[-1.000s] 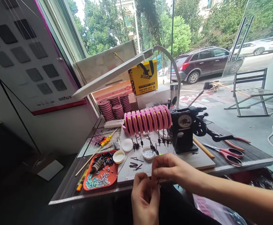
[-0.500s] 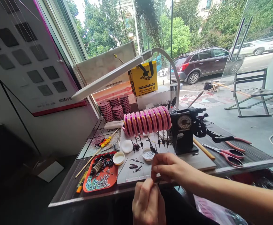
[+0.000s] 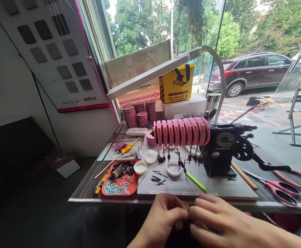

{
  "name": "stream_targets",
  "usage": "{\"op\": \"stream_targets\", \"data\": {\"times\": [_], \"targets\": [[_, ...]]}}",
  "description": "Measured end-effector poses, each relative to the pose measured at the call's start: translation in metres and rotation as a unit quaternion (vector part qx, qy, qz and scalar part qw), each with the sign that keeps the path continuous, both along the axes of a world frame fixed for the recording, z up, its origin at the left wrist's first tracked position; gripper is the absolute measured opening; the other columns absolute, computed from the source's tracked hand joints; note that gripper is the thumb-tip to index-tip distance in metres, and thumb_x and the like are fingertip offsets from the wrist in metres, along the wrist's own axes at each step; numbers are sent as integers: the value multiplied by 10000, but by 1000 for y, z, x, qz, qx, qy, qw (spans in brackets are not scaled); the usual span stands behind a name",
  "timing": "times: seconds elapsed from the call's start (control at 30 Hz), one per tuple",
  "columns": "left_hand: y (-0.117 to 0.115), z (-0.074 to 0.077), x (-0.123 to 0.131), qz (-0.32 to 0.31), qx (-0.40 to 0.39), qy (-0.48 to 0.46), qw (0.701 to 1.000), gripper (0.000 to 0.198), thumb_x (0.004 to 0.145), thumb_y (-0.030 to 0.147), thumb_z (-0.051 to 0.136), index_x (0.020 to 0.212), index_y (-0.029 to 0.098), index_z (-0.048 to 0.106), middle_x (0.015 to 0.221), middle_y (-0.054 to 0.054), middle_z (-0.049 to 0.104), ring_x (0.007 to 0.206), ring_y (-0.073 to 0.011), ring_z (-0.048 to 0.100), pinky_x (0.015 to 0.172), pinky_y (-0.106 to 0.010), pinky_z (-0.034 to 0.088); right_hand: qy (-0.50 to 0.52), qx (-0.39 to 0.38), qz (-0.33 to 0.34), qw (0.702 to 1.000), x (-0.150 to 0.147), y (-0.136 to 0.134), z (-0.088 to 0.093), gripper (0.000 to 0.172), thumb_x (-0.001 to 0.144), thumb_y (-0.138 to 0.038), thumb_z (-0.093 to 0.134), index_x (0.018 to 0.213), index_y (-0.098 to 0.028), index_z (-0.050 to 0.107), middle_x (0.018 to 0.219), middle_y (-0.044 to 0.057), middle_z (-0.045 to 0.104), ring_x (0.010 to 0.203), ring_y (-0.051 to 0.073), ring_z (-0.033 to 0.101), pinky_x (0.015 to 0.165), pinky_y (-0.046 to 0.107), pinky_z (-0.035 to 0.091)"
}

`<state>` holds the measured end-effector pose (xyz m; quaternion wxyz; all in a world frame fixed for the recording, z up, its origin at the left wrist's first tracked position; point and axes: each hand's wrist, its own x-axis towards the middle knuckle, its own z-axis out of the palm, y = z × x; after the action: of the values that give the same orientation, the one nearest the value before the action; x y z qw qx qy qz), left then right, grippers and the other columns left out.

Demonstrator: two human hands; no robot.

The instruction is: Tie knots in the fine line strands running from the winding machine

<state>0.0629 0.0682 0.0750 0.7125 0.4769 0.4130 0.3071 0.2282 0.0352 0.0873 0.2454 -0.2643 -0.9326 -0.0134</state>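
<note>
My left hand and my right hand meet at the table's front edge, fingertips pinched close together. What lies between them is too small to make out. Before them stands a black hand-cranked winder bearing a row of pink line spools. Thin lines with small black pieces hang from the spools onto the white board. A bright green stick lies on the board nearest my hands. Beside it are a white dish of tiny clear bits and short dark strips.
At left sits a red tray of metal and black small parts, near two white lids. Stacked pink spools stand behind. Red-handled scissors, pliers and a wooden stick lie right. A white lamp arches above.
My view has swung left, so the scene sits further right. My right hand has come down beside my left, below the table edge. The green stick, formerly hidden, now shows on the board.
</note>
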Motion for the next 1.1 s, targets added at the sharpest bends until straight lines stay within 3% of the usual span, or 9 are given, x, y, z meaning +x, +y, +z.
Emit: {"op": "stream_targets", "data": {"times": [0.23, 0.43, 0.53, 0.67, 0.8, 0.87, 0.93, 1.03, 1.1], "targets": [[0, -2, 4, 6, -142, -67, 988, 34, 442, 136, 587, 476, 130, 593, 622, -8, 580, 476, -76, 437, 465, -224, 243, -26, 81, 23, 996, -1, 1, -8, 446, 940, -54, 192, 862, -116, 627, 595, 35, 596, 499, 155, 474, 501, 304, 404], [-8, -13, 1, 66, 248, 99, 962, 106, 624, 156, 593, 518, 157, 586, 688, -26, 563, 558, -111, 468, 498, -234, 329, 117, -97, -52, 987, -7, -1, -4, 390, 979, -197, 231, 752, -190, 548, 667, 31, 614, 585, 149, 524, 594, 262, 434], [-13, -26, 1, 126, 461, 167, 862, 138, 737, 148, 539, 636, 169, 630, 782, -43, 523, 580, -118, 501, 475, -218, 388, 271, -300, -106, 908, -11, 6, -4, 233, 930, -290, 410, 743, -193, 510, 678, 9, 569, 622, 143, 511, 587, 239, 422], [-11, -38, 2, 208, 719, 225, 624, 214, 755, -10, 471, 769, 127, 635, 721, -67, 573, 583, -144, 522, 517, -236, 457, 412, -503, -86, 755, -16, 23, 1, 285, 839, -430, 546, 722, -177, 487, 664, -16, 509, 625, 122, 450, 577, 235, 378], [-2, -32, -1, 138, 839, 222, 477, 179, 699, -46, 518, 757, 65, 645, 682, -121, 687, 492, -151, 510, 426, -249, 432, 424, -560, -56, 709, -16, 34, 7, 376, 771, -509, 602, 688, -170, 463, 636, -24, 501, 562, 93, 400, 537, 223, 344], [0, -25, -3, 101, 824, 211, 516, 215, 687, -51, 492, 721, 93, 649, 661, -110, 701, 506, -161, 533, 447, -253, 444, 417, -547, -62, 724, -13, 31, 7, 335, 804, -479, 569, 718, -172, 466, 667, -15, 509, 577, 99, 412, 539, 223, 353], [0, -17, -3, 86, 703, 173, 685, 213, 685, -14, 490, 647, 138, 634, 654, -87, 694, 556, -165, 563, 484, -248, 448, 381, -460, -91, 797, -9, 23, 6, 196, 856, -367, 518, 811, -180, 483, 716, -10, 514, 608, 112, 446, 555, 224, 380], [0, -7, -2, 29, 241, 73, 967, 128, 616, 82, 545, 525, 155, 595, 591, -20, 632, 465, -93, 483, 434, -205, 343, 193, -186, -76, 961, -2, 9, 2, 105, 878, -151, 428, 883, -204, 519, 784, 19, 567, 651, 139, 509, 584, 246, 416], [1, -3, 0, 4, -28, -1, 1000, 65, 520, 101, 561, 475, 142, 586, 553, 9, 584, 423, -55, 412, 419, -192, 274, 55, -31, -29, 998, 1, 2, -3, 225, 883, -80, 372, 849, -193, 565, 737, 29, 591, 611, 150, 510, 564, 266, 412]]}}
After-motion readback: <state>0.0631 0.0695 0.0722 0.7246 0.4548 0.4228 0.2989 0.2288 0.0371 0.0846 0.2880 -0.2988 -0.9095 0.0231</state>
